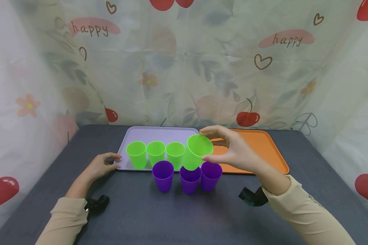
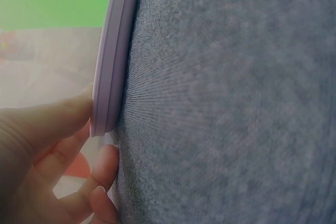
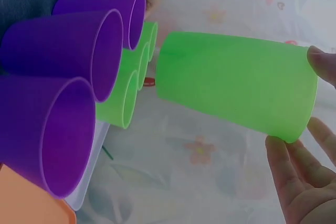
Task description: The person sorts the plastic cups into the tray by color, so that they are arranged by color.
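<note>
My right hand [image 1: 233, 148] holds a bright green plastic cup [image 1: 199, 149] by its rim, thumb on one side and fingers on the other. The cup is raised and tilted. In the right wrist view the fingertips [image 3: 277, 148] meet the rim of the held cup [image 3: 236, 82]. Three more green cups [image 1: 136, 154] stand in a row on the lilac tray [image 1: 162, 131]. My left hand [image 1: 102, 166] touches this tray's left edge near its front corner; its thumb rests against the rim [image 2: 109, 77]. Three purple cups [image 1: 163, 177] stand upright in front.
An orange tray [image 1: 257, 143] lies to the right of the lilac one, partly behind my right hand. Dark grey cloth [image 1: 187, 217] covers the table. A patterned curtain [image 1: 184, 68] hangs behind and at both sides.
</note>
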Tool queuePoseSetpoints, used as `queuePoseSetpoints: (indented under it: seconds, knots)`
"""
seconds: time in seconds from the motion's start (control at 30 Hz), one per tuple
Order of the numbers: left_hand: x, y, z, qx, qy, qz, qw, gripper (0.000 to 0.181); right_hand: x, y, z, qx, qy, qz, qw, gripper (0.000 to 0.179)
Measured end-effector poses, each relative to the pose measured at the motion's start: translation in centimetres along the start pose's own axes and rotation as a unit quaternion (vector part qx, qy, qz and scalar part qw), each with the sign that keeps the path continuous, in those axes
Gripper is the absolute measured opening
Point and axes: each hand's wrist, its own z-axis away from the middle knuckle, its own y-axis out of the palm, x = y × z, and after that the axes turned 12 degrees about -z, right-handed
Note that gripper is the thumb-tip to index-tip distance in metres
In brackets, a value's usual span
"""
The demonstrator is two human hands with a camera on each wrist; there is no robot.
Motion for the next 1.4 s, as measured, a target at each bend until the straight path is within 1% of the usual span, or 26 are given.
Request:
queuePoseSetpoints:
  seconds: [0.17, 0.4, 0.53, 0.7, 1.07, 1.4]
  knots:
    - [0.1, 0.0, 0.0, -0.001, 0.003, 0.003, 1.0, 0.035, -0.3, -0.7, 0.0, -0.002, 0.001, 0.002, 1.0, 0.057]
    - [0.1, 0.0, -0.1, -0.004, 0.01, 0.004, 0.9999, 0.034, -0.9, -1.5, -0.2, -0.005, 0.017, -0.001, 0.9998, 0.059]
    - [0.1, 0.0, 0.0, -0.002, 0.008, 0.005, 1.0, 0.034, -1.4, -1.9, -0.3, -0.008, 0.02, 0.002, 0.9998, 0.059]
    - [0.0, 0.0, 0.0, 0.0, 0.004, 0.005, 1.0, 0.034, -2.2, -2.3, -0.5, -0.011, 0.022, 0.004, 0.9997, 0.058]
    - [0.0, 0.0, 0.0, 0.002, -0.002, 0.006, 1.0, 0.035, -4.1, -3.1, -0.8, -0.011, 0.044, -0.001, 0.999, 0.059]
    - [0.0, 0.0, 0.1, 0.001, -0.002, 0.003, 1.0, 0.035, -6.0, -3.5, -1.2, -0.004, 0.054, -0.002, 0.9985, 0.059]
